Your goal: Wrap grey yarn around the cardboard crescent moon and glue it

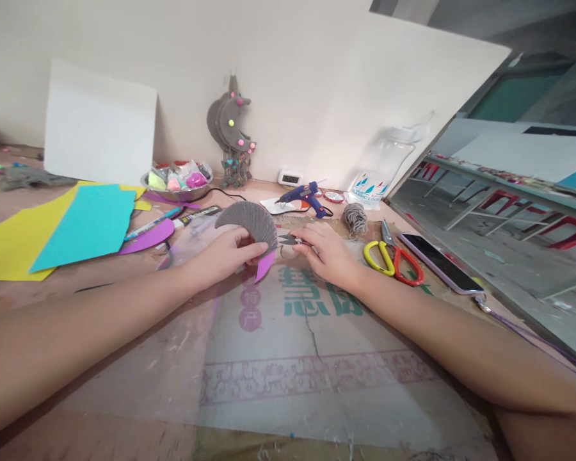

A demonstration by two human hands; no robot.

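Note:
My left hand [225,255] is closed on a crescent [255,219] wound mostly in grey yarn. Its bare lower tip shows purple. In my right hand [325,251] sits a small pair of dark thread snips [289,239], blades parted and pointing left at the crescent's edge without clearly touching it. Both hands hover over a printed plastic sheet [269,384] on the table. A strand of dark yarn [312,330] lies on that sheet. Behind my right hand rests a ball of grey yarn [355,221].
Yellow-and-red-handled scissors [386,253] and a phone [441,262] lie at right. A blue glue gun [303,196], clear jug [381,166] and metal bowl [177,192] stand behind. Cyan foam sheet [86,224] lies left. A decorated grey crescent [230,125] hangs on the wall.

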